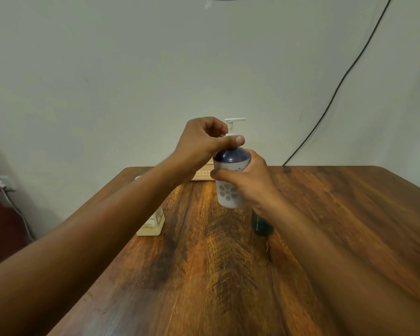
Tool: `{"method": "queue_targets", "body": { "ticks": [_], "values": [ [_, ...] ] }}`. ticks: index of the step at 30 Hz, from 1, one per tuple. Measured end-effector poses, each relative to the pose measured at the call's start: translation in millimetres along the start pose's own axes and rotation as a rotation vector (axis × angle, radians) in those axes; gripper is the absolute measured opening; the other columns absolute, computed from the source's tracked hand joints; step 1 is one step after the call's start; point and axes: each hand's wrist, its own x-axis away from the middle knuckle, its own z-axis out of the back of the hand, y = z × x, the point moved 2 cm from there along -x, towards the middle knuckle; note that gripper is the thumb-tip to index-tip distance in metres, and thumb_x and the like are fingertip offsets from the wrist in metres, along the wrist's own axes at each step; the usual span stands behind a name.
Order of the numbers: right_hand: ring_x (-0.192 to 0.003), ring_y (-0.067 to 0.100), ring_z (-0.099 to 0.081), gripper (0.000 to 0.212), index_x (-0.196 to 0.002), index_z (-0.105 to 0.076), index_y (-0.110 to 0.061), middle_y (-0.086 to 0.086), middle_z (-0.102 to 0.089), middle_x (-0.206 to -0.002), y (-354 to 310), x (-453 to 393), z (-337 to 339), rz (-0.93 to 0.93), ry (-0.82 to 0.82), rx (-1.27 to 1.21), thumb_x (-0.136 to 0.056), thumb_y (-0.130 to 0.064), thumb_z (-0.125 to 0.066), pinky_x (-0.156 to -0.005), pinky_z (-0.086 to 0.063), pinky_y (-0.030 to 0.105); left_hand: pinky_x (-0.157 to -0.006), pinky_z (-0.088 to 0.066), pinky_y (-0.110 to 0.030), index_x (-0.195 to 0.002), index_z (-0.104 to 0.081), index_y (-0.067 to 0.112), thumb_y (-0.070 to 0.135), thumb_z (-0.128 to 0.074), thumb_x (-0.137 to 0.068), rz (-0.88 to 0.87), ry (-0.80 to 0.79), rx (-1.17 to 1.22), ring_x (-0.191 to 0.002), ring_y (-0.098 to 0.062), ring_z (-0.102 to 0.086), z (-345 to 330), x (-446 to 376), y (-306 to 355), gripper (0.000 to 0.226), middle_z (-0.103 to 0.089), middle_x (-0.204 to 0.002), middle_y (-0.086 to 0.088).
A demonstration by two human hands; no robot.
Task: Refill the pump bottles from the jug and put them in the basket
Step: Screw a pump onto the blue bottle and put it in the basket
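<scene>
The right hand grips a white pump bottle with a dark blue shoulder, held clear above the wooden table, while the left hand pinches its pump collar. If that collar cross-threads or stays loose, liquid could leak once it lies in the cream basket at the far edge. The lowered forearm could also topple the green bottle beneath it.

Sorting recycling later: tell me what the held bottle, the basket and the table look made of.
Bottle: probably glazed ceramic, maybe plastic; glossy white with a printed flower and a shiny dark blue shoulder.
Basket: likely plastic; cream wall with moulded holes.
Table: wood or wood-look laminate; brown grain, soft sheen.
</scene>
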Motion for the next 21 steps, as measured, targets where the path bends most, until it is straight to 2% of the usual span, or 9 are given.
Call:
{"method": "queue_targets", "body": {
  "ticks": [3,6,10,13,15,18,21],
  "values": [
    [-0.095,0.013,-0.069,0.072,-0.123,-0.055,-0.029,-0.008,-0.066,-0.109,1,2,0,-0.016,0.007,-0.017,-0.062,-0.036,-0.093,-0.078,-0.06,0.033,-0.077,-0.061,-0.028,-0.098,-0.073,-0.003,0.017,-0.088,-0.079,-0.001,-0.007,0.009,-0.082,-0.017,-0.074,2,0,3,0.031,-0.077,-0.091,-0.013],
    [-0.095,0.015,-0.07,0.069,-0.121,-0.057,-0.027,-0.005,-0.069,-0.109,0,5,3,-0.019,0.009,-0.043,-0.063,-0.031,-0.094,-0.081,-0.062,0.037,-0.086,-0.059,-0.025,-0.104,-0.077,0.003,0.005,-0.076,-0.089,0.022,-0.118,0.079,-0.101,-0.016,-0.076,7,-1,2,0.016,-0.079,-0.105,-0.009],
    [-0.091,0.014,-0.071,0.058,-0.111,-0.059,-0.031,-0.003,-0.071,-0.105,-3,8,1,-0.012,-0.007,-0.073,-0.065,-0.023,-0.093,-0.079,-0.061,0.034,-0.092,-0.056,-0.023,-0.123,-0.07,0.002,-0.004,-0.053,-0.102,0.081,-0.29,0.159,-0.116,-0.015,-0.071,9,2,-1,0.028,-0.077,-0.118,-0.006],
    [-0.094,0.019,-0.071,0.058,-0.113,-0.059,-0.028,0.0,-0.071,-0.107,-3,8,1,-0.011,-0.013,-0.074,-0.066,-0.022,-0.093,-0.084,-0.062,0.041,-0.085,-0.056,-0.019,-0.13,-0.067,0.005,0.003,-0.052,-0.104,0.12,-0.341,0.2,-0.118,-0.014,-0.069,9,5,-3,0.03,-0.074,-0.125,-0.005],
    [-0.094,0.019,-0.072,0.061,-0.117,-0.06,-0.025,0.0,-0.071,-0.107,-3,9,0,-0.006,-0.013,-0.069,-0.066,-0.024,-0.093,-0.085,-0.062,0.044,-0.075,-0.054,-0.014,-0.122,-0.07,0.006,0.013,-0.066,-0.099,0.115,-0.234,0.186,-0.104,-0.008,-0.072,7,8,-4,0.025,-0.076,-0.119,-0.005],
    [-0.095,0.019,-0.072,0.064,-0.12,-0.06,-0.022,0.0,-0.071,-0.108,-4,9,-2,-0.01,-0.019,-0.056,-0.065,-0.027,-0.093,-0.086,-0.062,0.046,-0.074,-0.057,-0.02,-0.101,-0.07,0.009,0.022,-0.086,-0.081,0.058,-0.007,0.088,-0.084,-0.012,-0.07,3,10,-8,0.029,-0.072,-0.093,-0.007],
    [-0.094,0.02,-0.072,0.062,-0.117,-0.06,-0.022,0.001,-0.071,-0.107,-3,8,-4,-0.012,-0.027,-0.061,-0.065,-0.026,-0.093,-0.085,-0.062,0.047,-0.072,-0.058,-0.021,-0.094,-0.071,0.008,0.022,-0.09,-0.076,0.033,0.037,0.052,-0.078,-0.012,-0.071,2,10,-7,0.029,-0.072,-0.082,-0.001]
  ]
}}
